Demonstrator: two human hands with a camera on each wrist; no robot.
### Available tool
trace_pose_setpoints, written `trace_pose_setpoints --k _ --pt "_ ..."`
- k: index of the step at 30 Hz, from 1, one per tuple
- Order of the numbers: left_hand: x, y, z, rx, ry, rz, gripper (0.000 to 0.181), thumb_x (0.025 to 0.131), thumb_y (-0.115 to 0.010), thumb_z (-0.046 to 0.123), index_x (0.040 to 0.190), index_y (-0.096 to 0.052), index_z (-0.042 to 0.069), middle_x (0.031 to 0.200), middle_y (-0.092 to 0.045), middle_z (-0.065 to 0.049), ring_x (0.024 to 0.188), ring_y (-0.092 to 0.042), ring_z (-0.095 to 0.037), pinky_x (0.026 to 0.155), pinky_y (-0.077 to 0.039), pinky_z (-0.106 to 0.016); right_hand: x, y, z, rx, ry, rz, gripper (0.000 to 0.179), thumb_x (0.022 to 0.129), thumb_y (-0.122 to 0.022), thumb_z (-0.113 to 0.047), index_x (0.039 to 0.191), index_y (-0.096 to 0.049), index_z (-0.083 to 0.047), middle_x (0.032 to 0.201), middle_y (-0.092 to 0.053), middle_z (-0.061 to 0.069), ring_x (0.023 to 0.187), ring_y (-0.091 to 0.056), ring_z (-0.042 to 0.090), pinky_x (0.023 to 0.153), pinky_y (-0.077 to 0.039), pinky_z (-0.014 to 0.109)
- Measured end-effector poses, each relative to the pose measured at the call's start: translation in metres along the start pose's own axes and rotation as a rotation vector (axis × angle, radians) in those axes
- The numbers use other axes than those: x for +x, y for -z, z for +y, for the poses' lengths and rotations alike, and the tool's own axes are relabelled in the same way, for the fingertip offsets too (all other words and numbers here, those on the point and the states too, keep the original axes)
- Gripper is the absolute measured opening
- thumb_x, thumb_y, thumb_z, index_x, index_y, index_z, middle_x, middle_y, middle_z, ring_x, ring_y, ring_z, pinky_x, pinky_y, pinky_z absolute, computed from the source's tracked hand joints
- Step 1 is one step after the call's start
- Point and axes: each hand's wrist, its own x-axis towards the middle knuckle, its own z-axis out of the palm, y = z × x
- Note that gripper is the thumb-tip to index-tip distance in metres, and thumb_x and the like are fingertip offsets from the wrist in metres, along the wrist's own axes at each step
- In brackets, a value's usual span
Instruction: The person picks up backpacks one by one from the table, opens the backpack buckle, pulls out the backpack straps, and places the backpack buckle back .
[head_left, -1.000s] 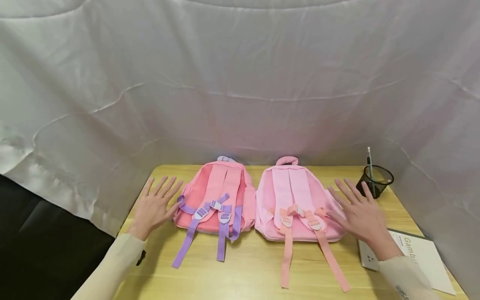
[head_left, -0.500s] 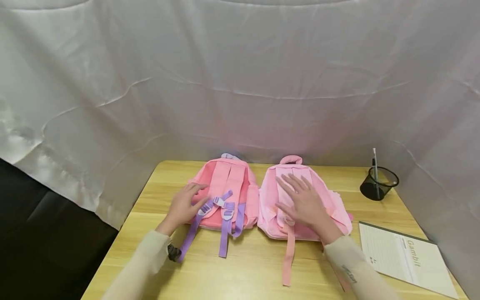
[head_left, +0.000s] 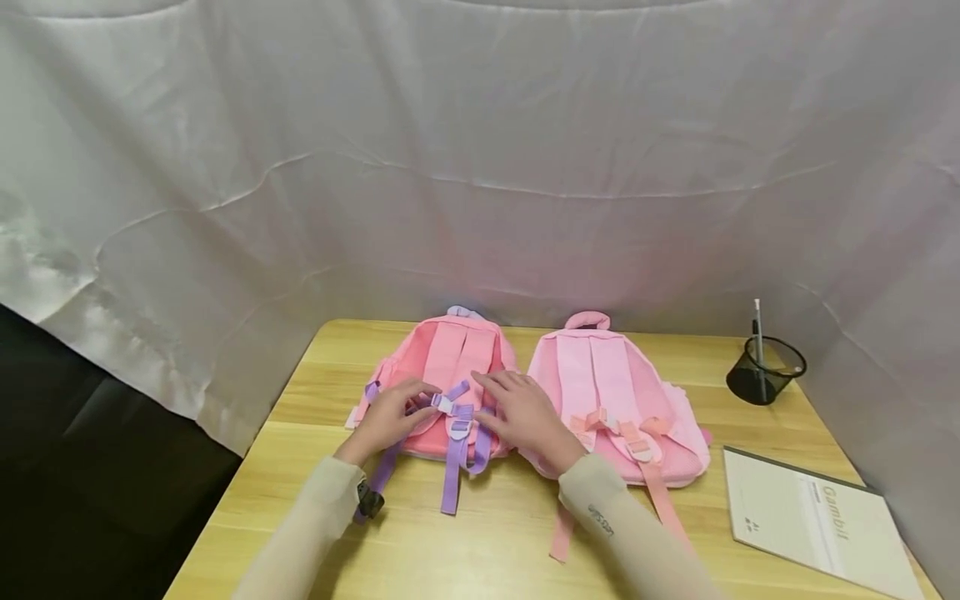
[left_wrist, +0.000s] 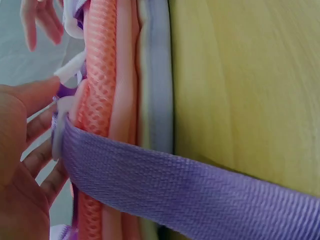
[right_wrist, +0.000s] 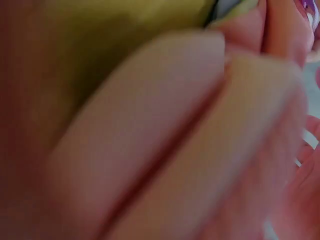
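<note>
A coral-pink backpack lies straps-up on the table, with purple webbing straps hanging toward me. A white side-release buckle joins its purple chest strap. My left hand holds the buckle's left end between thumb and forefinger; in the left wrist view the thumb tip meets the white plastic. From the right, my right hand hovers over the same backpack's edge, fingers spread and bent a little, close to the buckle. Blurred fingers fill most of the right wrist view.
A light pink backpack with salmon straps lies right beside the coral one, partly under my right forearm. Farther right are a black mesh pen cup and a notebook. A grey curtain surrounds the wooden table.
Both hands have come inward from beside the backpacks. The left has reached the white buckle and taken its end; the right has crossed over the light pink backpack to the coral one.
</note>
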Motion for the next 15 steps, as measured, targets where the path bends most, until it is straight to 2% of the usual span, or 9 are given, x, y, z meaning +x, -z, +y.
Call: trace_pose_setpoints --k 3,9,15 --pt "0.001 -0.001 -0.003 -0.046 0.029 -0.014 0.027 0.096 -0.076 0.024 0.122 -0.072 0.020 0.110 -0.071 0.004 0.091 -0.065 -0.010 0.083 -0.054 -0.032 0.007 -0.010 -0.005 0.008 -0.014 -0.008 0.066 0.098 -0.062 -0.057 0.154 -0.050 -0.024 0.143 -0.061 0.003 0.138 -0.052 0.026 0.120 -0.035 0.051" --pt "0.005 -0.004 -0.008 -0.175 0.071 -0.019 0.022 0.097 -0.074 0.024 0.118 -0.071 0.022 0.109 -0.071 0.004 0.091 -0.064 -0.012 0.084 -0.053 -0.031 0.021 -0.026 -0.015 0.054 0.003 0.016 0.047 0.096 -0.068 -0.052 0.131 -0.071 -0.020 0.127 -0.066 0.002 0.120 -0.060 0.022 0.107 -0.047 0.045" --pt "0.008 -0.014 -0.014 -0.323 0.072 -0.001 0.018 0.099 -0.072 0.023 0.116 -0.071 0.018 0.106 -0.072 -0.002 0.090 -0.063 -0.015 0.082 -0.052 -0.030 0.031 -0.036 -0.025 0.143 -0.013 0.035 0.035 0.090 -0.078 -0.043 0.117 -0.076 -0.021 0.115 -0.067 -0.002 0.109 -0.059 0.018 0.096 -0.052 0.040"
